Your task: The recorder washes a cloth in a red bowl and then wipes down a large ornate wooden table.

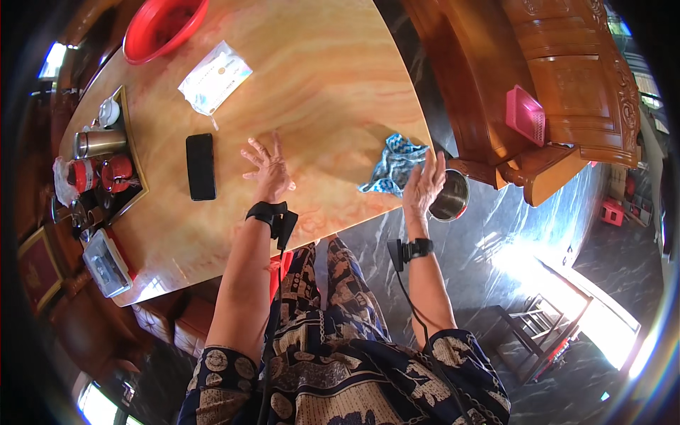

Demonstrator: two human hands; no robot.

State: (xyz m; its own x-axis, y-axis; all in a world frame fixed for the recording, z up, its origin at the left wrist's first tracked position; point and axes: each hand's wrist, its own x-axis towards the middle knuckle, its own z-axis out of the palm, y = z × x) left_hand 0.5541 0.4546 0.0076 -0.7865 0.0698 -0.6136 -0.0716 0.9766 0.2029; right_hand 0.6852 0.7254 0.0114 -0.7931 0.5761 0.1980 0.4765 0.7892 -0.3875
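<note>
My left hand [270, 169] is over the stone-patterned tabletop [319, 95], palm down with fingers spread and nothing in them. A black smartphone [201, 167] lies to its left. At the table's right edge, my right hand [425, 183] has its fingers stretched out beside a crumpled blue-and-white patterned cloth [397, 166]. It overlaps the cloth's right side, and whether it touches the cloth is hard to tell. Just past that hand, beyond the table edge, a round stainless-steel bowl or pot [451, 195] shows partly; its support is hidden. Both wrists wear black straps with cables.
A white packet [217, 79] and a red plastic basin [164, 29] are farther back. On the left, a tray [139, 164] holds a steel flask [101, 144], a teapot [109, 111] and red tins. A clear-lidded container [106, 264] sits near the left corner. A carved wooden bench [478, 95] carries a pink basket [525, 116].
</note>
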